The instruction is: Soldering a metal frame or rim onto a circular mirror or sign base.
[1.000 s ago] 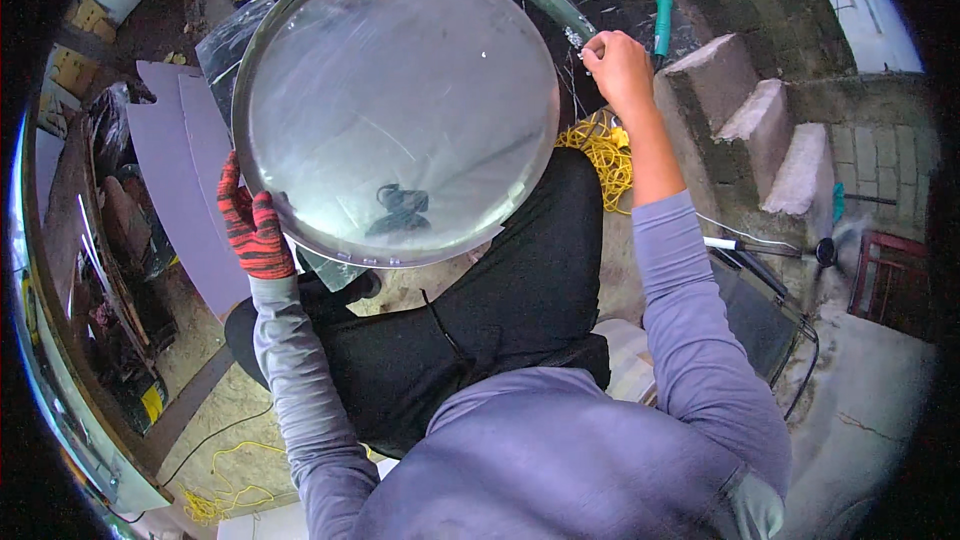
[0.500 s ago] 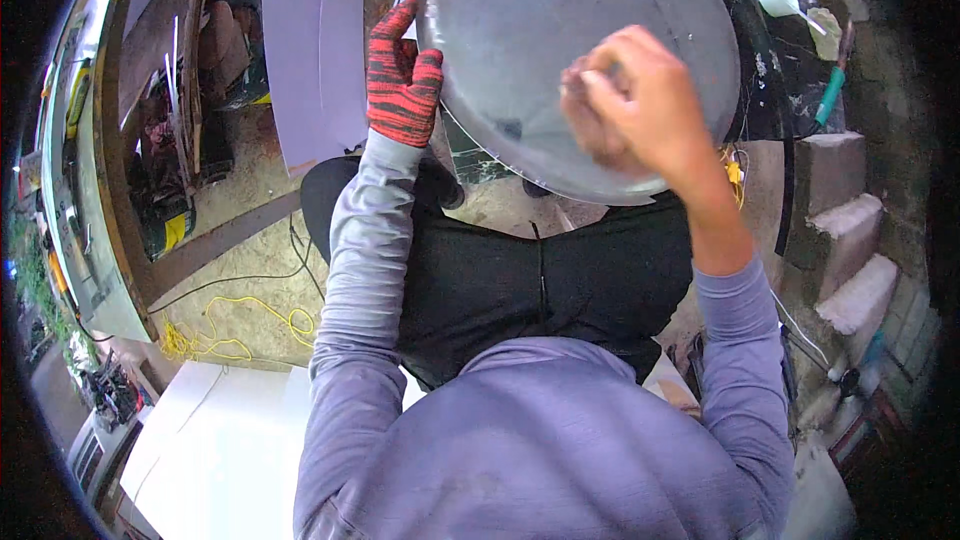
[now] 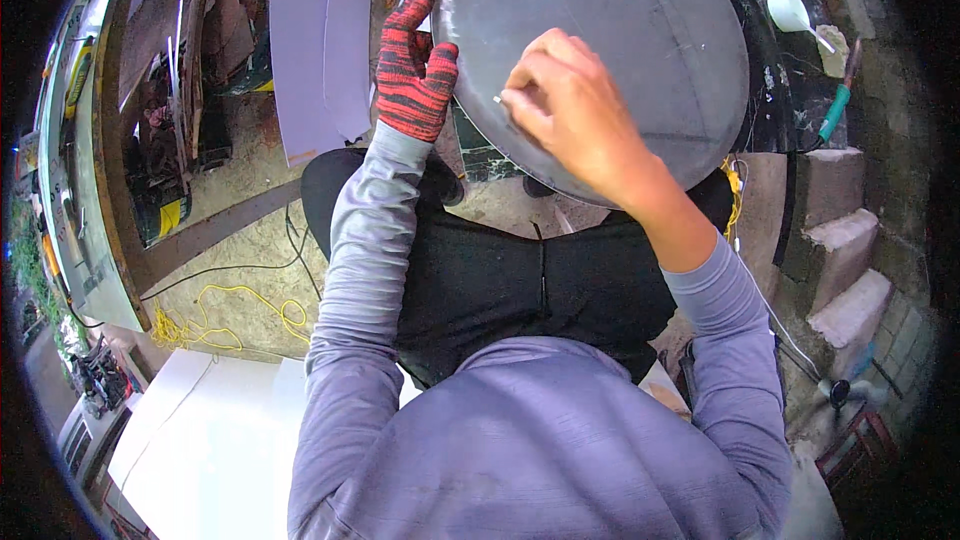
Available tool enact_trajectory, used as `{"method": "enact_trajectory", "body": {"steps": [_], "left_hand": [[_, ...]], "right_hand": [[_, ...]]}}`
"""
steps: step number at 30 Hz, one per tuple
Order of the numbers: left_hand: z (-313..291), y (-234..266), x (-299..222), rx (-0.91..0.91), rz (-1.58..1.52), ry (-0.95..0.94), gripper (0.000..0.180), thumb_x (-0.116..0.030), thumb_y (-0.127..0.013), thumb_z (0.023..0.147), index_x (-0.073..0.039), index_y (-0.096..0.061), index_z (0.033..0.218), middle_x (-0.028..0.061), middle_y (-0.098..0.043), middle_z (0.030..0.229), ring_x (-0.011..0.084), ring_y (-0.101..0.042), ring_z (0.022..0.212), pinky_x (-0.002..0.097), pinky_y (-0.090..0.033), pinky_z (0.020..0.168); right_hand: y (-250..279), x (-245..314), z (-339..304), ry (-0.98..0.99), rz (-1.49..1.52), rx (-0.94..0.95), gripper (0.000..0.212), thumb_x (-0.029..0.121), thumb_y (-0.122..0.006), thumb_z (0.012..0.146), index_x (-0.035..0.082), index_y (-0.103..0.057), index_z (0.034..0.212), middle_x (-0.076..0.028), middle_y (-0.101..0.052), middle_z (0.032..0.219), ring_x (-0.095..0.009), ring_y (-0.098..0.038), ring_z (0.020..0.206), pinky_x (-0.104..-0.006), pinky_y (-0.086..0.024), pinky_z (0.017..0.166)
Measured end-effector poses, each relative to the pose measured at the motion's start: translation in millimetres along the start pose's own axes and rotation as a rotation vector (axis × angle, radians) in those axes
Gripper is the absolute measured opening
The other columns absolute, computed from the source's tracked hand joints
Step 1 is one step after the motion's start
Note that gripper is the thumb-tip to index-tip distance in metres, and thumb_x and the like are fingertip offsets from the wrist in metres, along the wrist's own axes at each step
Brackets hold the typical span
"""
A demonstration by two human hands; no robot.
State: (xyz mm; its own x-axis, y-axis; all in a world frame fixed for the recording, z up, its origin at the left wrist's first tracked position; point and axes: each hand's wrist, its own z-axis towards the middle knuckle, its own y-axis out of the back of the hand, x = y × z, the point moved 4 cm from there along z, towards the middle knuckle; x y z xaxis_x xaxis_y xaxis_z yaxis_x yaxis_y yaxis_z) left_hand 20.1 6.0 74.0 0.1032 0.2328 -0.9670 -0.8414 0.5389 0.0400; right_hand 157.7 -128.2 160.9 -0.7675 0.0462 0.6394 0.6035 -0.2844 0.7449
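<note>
A large round grey metal plate with a thin raised rim rests in front of me, its near edge over my lap. My left hand, in a red-and-black striped glove, is at the plate's left rim, thumb and fingers curved apart around the edge; part of its hold is hidden. My right hand is bare. Its thumb and forefinger pinch a small white stick-like piece, kind not clear, over the left-hand part of the plate.
A white scoop and a green-handled tool lie on the dark marbled surface at right, beside concrete steps. Pale boards stand at left, near a workbench. A yellow cord lies on the floor.
My right hand has swept left across the plate, and the white piece in its fingers now shows. My left hand stays at the rim; the whole view has shifted slightly.
</note>
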Motion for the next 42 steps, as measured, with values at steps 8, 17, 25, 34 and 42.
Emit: {"method": "enact_trajectory", "body": {"steps": [8,17,25,34,42], "left_hand": [[-5,2,4,-0.022,0.059,0.017,0.061,-0.005,-0.061,0.089,-0.005,-0.048,0.148,0.0058,-0.060,0.123,0.0121,-0.055,0.090,0.0301,-0.050,0.085],[-4,4,18,0.043,-0.086,-0.033,0.062,-0.019,-0.066,0.099,-0.003,-0.040,0.152,0.0149,-0.045,0.156,0.0258,-0.049,0.137,0.0402,-0.037,0.115],[-1,4,15,0.027,0.016,-0.129,0.058,-0.022,-0.062,0.099,-0.003,-0.043,0.150,0.0156,-0.047,0.154,0.0278,-0.048,0.137,0.0402,-0.038,0.114],[-2,2,12,0.009,-0.077,-0.007,0.064,-0.003,-0.060,0.088,-0.003,-0.045,0.150,0.0105,-0.054,0.142,0.0124,-0.055,0.097,0.0306,-0.047,0.092],[-2,3,10,0.012,0.001,-0.045,0.062,-0.002,-0.058,0.090,-0.004,-0.045,0.150,0.0082,-0.052,0.147,0.0129,-0.055,0.104,0.0298,-0.045,0.097]], "right_hand": [[186,-130,-18,-0.335,-0.060,-0.723,0.027,0.025,-0.074,0.094,0.001,-0.074,0.105,-0.009,-0.075,0.096,-0.017,-0.069,0.084,-0.0322,-0.054,0.079],[311,-273,-81,-0.709,-0.383,-1.039,0.039,0.024,-0.078,0.090,-0.007,-0.070,0.112,-0.014,-0.074,0.099,-0.019,-0.071,0.084,-0.0312,-0.055,0.071],[309,-357,-74,-0.878,0.299,-0.933,0.032,0.026,-0.084,0.087,-0.001,-0.071,0.100,-0.006,-0.068,0.083,-0.014,-0.062,0.059,-0.0265,-0.058,0.054],[322,-398,-50,-0.732,0.266,-0.906,0.015,0.014,-0.078,0.090,0.004,-0.074,0.100,-0.001,-0.070,0.085,-0.008,-0.064,0.069,-0.0213,-0.053,0.060],[355,-386,-56,-0.672,-0.240,-1.016,0.028,0.025,-0.079,0.088,0.003,-0.078,0.105,-0.006,-0.074,0.092,-0.013,-0.067,0.079,-0.0271,-0.052,0.070]]}}
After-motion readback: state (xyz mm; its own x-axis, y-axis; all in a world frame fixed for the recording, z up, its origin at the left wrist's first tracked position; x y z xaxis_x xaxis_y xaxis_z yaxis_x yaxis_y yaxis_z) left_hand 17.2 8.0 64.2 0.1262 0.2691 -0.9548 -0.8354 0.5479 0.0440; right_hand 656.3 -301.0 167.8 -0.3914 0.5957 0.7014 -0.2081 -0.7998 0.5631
